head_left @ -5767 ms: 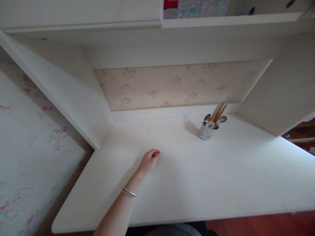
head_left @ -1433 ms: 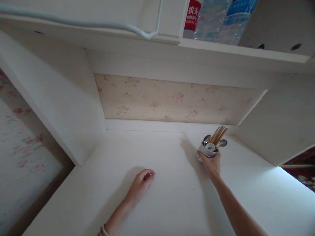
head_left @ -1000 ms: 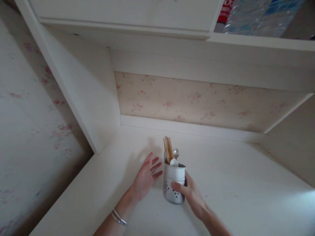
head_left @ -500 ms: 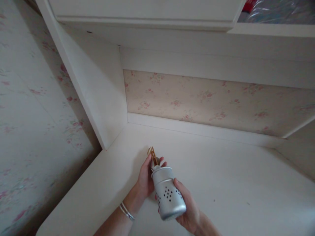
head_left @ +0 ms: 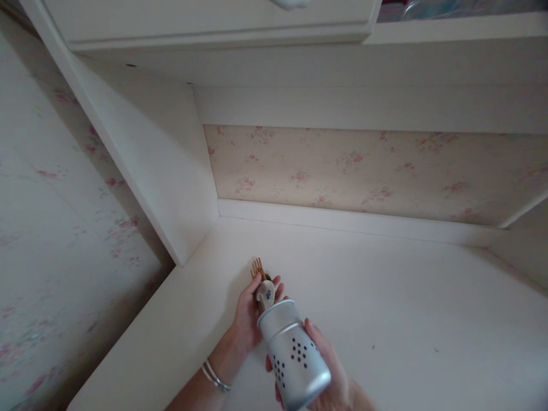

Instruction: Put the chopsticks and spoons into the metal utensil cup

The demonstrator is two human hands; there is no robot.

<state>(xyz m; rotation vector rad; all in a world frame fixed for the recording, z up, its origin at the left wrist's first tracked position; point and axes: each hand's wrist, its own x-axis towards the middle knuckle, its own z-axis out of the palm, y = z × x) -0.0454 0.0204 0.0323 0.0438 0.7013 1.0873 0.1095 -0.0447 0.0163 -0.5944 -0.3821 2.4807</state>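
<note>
Metal holder [head_left: 293, 357] tilted, R hand [head_left: 336, 371] pt. hidden, chopsticks [head_left: 258, 267] mostly obscured

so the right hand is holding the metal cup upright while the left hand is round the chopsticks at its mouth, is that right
Not upright: the head view shows the metal cup tilted, its mouth turned toward the left hand. The rest is right: the right hand holds it, and the left is round the chopsticks.

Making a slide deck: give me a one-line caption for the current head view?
Right hand holding a tilted perforated metal cup, left hand around the chopsticks and patterned spoon at its mouth.
</note>
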